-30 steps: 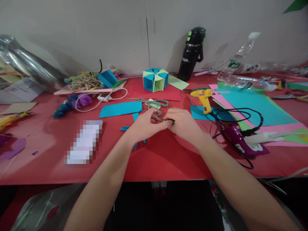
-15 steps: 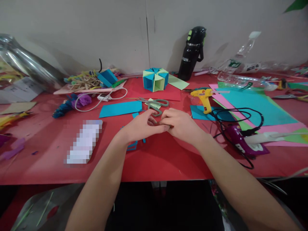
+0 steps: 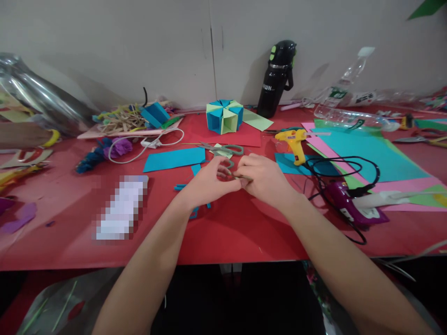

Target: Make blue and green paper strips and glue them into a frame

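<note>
My left hand [image 3: 213,183] and my right hand [image 3: 263,179] meet over the middle of the red-covered table [image 3: 240,232]. Their fingers are curled together around something small and thin, mostly hidden. Just beyond them lie grey-handled scissors [image 3: 228,149] on a small pale green paper. A blue paper sheet [image 3: 174,159] lies behind my left hand, with narrow blue strips [image 3: 180,187] beside that hand. Farther back stands a blue and pale green folded paper shape [image 3: 224,117].
A yellow glue gun [image 3: 295,144], a purple device [image 3: 344,202] and black cable lie at right, near coloured sheets [image 3: 377,153]. A phone [image 3: 122,207] lies at left. A black bottle [image 3: 275,81] stands at the back. Another person's arm [image 3: 21,135] shows at far left.
Both my hands have shifted slightly, and a bit more of the thin thing between them shows. Another person's arm with a yellow wristband has come in at the far left.
</note>
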A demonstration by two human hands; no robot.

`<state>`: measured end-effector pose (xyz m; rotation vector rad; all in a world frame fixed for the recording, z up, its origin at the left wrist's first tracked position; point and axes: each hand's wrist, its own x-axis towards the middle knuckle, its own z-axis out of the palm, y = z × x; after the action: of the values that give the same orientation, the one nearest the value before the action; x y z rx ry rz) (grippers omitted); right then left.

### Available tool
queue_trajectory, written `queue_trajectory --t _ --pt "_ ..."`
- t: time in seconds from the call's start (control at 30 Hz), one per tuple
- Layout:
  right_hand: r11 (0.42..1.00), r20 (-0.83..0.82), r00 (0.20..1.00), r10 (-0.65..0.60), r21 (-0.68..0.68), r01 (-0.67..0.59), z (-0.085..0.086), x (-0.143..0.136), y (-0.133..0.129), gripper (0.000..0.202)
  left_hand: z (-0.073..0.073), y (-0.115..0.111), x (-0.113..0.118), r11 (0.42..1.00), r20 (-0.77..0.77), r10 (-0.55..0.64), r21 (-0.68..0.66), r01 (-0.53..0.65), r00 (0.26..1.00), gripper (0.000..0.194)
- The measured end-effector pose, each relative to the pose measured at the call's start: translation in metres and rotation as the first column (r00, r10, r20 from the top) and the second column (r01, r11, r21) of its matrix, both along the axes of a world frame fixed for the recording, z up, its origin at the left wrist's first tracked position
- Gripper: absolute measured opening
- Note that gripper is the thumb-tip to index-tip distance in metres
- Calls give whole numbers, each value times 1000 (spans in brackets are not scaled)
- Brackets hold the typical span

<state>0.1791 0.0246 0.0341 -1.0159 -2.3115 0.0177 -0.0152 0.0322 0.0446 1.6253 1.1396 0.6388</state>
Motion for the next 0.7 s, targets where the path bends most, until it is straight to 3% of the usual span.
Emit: queue_trajectory --t 0.23,0.43,0.7 --pt "988 -45 994 99 -115 -104 -3 1 0 28 12 -1 -13 997 -20 -17 -79 16 1000 75" --pt "984 -1 990 143 -105 -142 -2 -1 -1 30 17 3 -25 986 -84 -96 -144 83 992 82" --pt "961 14 967 254 -111 -251 -2 -4 -4 37 27 -1 -27 972 -157 -216 -129 197 964 94"
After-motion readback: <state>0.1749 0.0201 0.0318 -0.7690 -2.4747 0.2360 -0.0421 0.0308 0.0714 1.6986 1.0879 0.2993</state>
